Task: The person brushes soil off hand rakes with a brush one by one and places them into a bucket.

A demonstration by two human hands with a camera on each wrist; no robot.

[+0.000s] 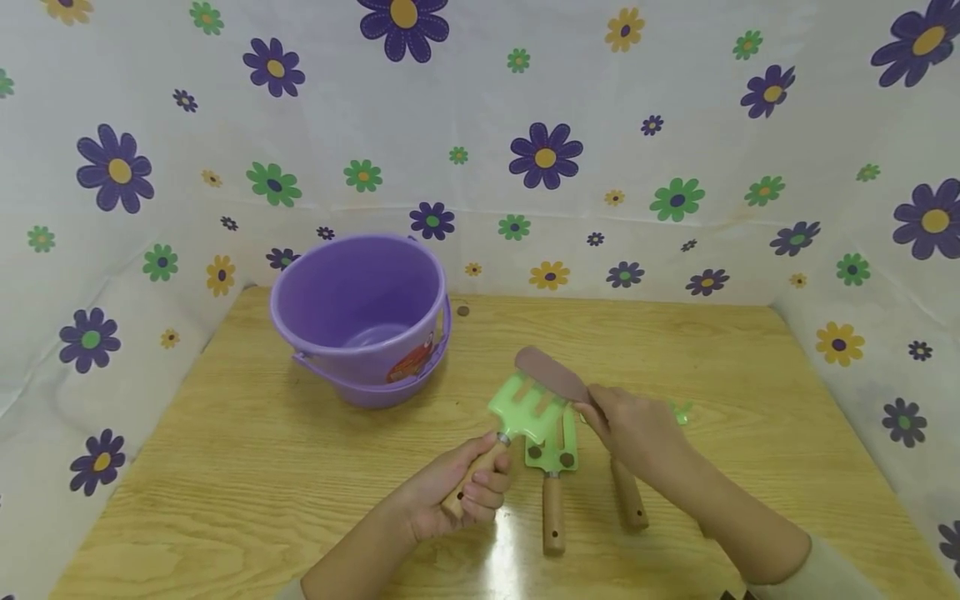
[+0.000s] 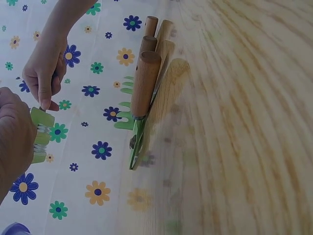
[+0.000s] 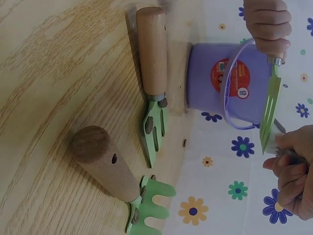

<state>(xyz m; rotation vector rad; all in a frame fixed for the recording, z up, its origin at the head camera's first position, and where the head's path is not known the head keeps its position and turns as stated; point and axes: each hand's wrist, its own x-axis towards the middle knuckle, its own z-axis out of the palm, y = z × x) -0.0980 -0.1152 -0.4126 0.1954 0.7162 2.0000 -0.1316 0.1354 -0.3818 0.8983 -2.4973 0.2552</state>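
Green-tined, wooden-handled fork (image 1: 517, 418): left hand (image 1: 444, 482) wraps its fingers round it, right hand (image 1: 633, 429) pinches flat brown paddle (image 1: 551, 373) by the tines; purple plastic bucket (image 1: 363, 362) beyond them, apart.

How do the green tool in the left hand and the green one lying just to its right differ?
The held tool is up in the left hand; the lying tool rests on the table. In the head view, the held tool slants rightward, while the lying tool points nearly straight ahead. Both have slotted green heads and wooden handles with a hole near the end.
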